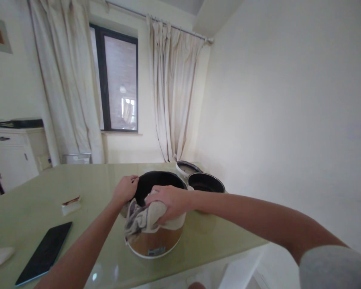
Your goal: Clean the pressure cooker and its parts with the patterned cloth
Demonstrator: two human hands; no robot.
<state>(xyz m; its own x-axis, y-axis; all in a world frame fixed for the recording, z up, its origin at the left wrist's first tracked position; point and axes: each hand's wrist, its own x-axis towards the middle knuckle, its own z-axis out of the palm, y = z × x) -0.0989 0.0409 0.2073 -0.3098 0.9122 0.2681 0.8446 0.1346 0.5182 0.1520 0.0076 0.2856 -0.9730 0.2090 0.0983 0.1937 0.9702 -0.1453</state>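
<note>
Apparently wiping the pot (155, 240) on the desk (96, 180), toward six o'clock: steadying its nine-o'clock side with left hand (126, 190) clamped there, pressing cloth (138, 218) at seven o'clock with right hand (172, 201) closed around it. Next, probably needing firm left hold.

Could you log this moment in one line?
left hand: at rim of brown-sided vessel | right hand: holding cloth over near rim | beyond: dark-lined pot | surface: green tabletop
</note>
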